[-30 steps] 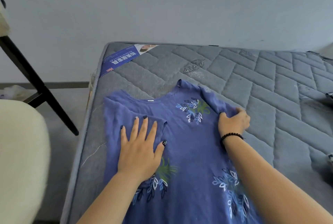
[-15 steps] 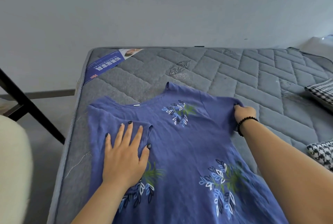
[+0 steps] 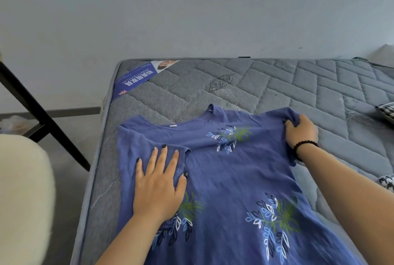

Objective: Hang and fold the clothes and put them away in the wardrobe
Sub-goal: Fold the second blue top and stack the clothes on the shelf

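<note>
A blue top with white, blue and green leaf prints lies spread on the grey quilted mattress, neckline toward the far side. Its left sleeve is folded inward over the body. My left hand presses flat on that folded sleeve, fingers spread. My right hand, with a black bead bracelet on the wrist, grips the right sleeve at the garment's right edge.
The mattress's left edge runs close to the top, with a blue label at its far corner. A black chair leg and a cream cushion stand to the left. Houndstooth fabric lies at the right edge.
My right hand has pulled the right sleeve outward to the right, flattening the top. My left hand has stayed pressed on the folded left sleeve. The camera view has shifted.
</note>
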Available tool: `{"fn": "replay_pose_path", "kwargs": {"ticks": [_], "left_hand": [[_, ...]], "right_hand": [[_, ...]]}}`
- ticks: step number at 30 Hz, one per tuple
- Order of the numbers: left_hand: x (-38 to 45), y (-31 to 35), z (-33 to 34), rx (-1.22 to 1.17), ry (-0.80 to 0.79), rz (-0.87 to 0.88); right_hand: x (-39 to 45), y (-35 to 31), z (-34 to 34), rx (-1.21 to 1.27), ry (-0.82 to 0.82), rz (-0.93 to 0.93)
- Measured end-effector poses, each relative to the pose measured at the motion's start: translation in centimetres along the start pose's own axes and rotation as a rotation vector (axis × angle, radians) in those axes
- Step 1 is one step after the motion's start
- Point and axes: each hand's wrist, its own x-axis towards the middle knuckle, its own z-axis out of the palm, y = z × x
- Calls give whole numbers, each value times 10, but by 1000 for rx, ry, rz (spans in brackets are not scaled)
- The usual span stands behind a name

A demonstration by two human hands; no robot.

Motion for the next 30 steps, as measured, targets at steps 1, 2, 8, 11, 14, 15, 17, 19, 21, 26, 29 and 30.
{"fn": "replay_pose_path", "kwargs": {"ticks": [1,2,8,11,14,15,17,19,21,26,29,30], "left_hand": [[0,0,0,-2,-10,3],[0,0,-1,-3,-16,5],[-2,-3,-1,-27,-37,38],[-1,-3,-13,-238,-5,30],[11,-12,-32,-709,124,-116],[19,-19,-35,-779,235,-170],[39,-40,-36,-693,380,-255],[62,-60,-32,-570,367,-337],[80,-73,-30,-499,269,-439],[101,-75,-23,-188,170,-408],[111,-75,-12,-241,229,-253],[114,-75,-13,-268,229,-247]], "right_hand": [[-5,-9,-2,-40,6,-50],[-11,-19,-3,-45,1,-106],[-74,-66,-3,35,-453,-567],[-60,-71,8,189,-251,-480],[-32,-68,35,65,-163,-424],[-25,-67,46,3,-187,-437],[-18,-70,69,-89,-278,-492],[-20,-78,91,-156,-403,-551],[-25,-82,114,-281,-446,-564],[-21,-81,145,-220,-289,-539],[-12,-85,152,-167,-259,-609],[-11,-88,153,-152,-250,-619]]}}
